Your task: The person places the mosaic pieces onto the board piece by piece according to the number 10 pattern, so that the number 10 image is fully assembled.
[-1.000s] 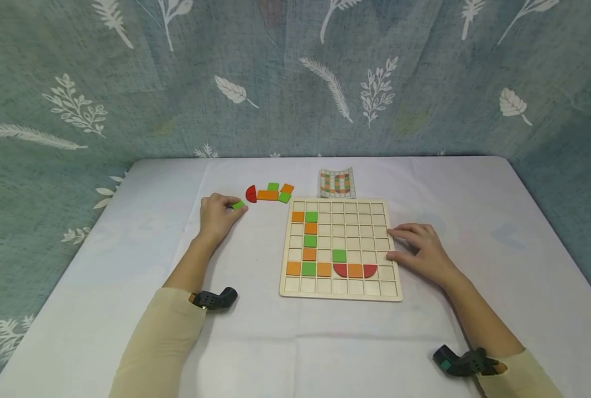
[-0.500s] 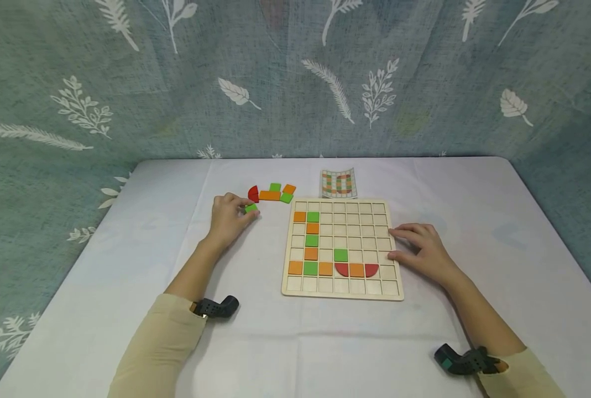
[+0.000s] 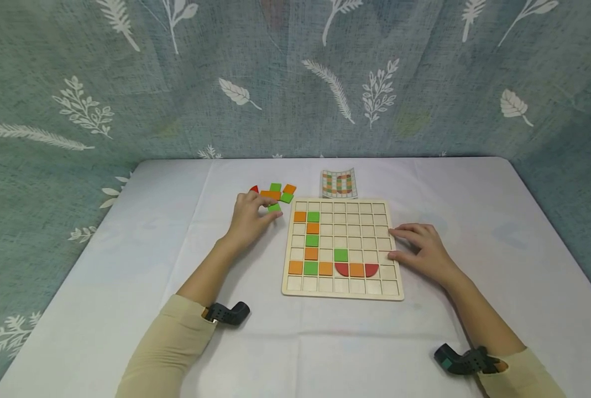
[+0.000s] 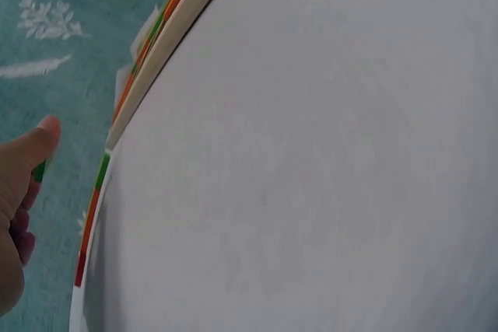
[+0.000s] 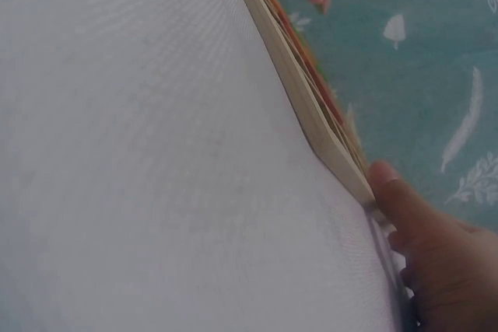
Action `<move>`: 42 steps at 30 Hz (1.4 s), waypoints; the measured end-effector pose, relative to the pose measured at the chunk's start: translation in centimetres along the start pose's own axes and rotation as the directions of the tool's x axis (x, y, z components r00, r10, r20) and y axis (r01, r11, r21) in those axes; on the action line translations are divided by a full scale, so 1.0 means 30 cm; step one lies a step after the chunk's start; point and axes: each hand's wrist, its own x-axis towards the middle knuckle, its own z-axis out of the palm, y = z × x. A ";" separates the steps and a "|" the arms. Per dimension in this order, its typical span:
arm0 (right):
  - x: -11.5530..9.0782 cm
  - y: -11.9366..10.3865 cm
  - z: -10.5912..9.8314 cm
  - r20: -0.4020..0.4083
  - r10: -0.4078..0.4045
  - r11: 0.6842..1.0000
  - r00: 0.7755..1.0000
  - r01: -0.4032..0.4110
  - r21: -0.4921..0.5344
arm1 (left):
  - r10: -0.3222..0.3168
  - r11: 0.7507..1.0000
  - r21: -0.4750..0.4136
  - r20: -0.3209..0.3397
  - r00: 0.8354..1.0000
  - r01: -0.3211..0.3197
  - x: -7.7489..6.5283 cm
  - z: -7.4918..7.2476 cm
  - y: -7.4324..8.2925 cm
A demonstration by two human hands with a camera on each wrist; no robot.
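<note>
In the head view my left hand (image 3: 247, 220) pinches a small green square tile (image 3: 273, 208) between thumb and fingers, just left of the board's upper left corner. A bit of that tile's green also shows behind the thumb in the left wrist view. The wooden grid board (image 3: 353, 243) lies flat, with orange and green square tiles down its left side and two red rounded pieces (image 3: 342, 269) in a lower row. My right hand (image 3: 423, 251) touches the board's right edge, its thumb and a finger spread apart along it. Its thumb (image 5: 387, 180) meets the board's edge in the right wrist view.
Beyond my left hand lie loose pieces: an orange rectangle (image 3: 270, 194), an orange square (image 3: 289, 188), green squares (image 3: 287, 198), and a red piece (image 3: 254, 189) partly hidden by the hand. A printed pattern card (image 3: 338, 183) sits behind the board on the white tablecloth (image 3: 345, 348).
My left hand has carried the green tile to the right, closer to the board, and now partly covers the red loose piece. My right hand stays at the board's edge.
</note>
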 end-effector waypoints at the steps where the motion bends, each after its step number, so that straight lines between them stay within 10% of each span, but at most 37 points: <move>1: -0.001 -0.001 0.001 -0.001 0.001 1.000 1.000 -0.001 0.002 | 0.017 1.000 -0.010 0.001 1.000 -0.017 -0.001 0.004 0.009; 17: -0.007 0.002 0.006 -0.009 0.009 1.000 1.000 -0.009 -0.002 | 0.234 0.970 -0.067 0.023 0.972 -0.232 -0.020 0.080 0.188; 42: 0.000 0.011 0.004 -0.008 -0.019 1.000 1.000 0.019 -0.007 | 0.270 0.962 -0.085 0.172 0.947 -0.259 -0.082 0.253 0.416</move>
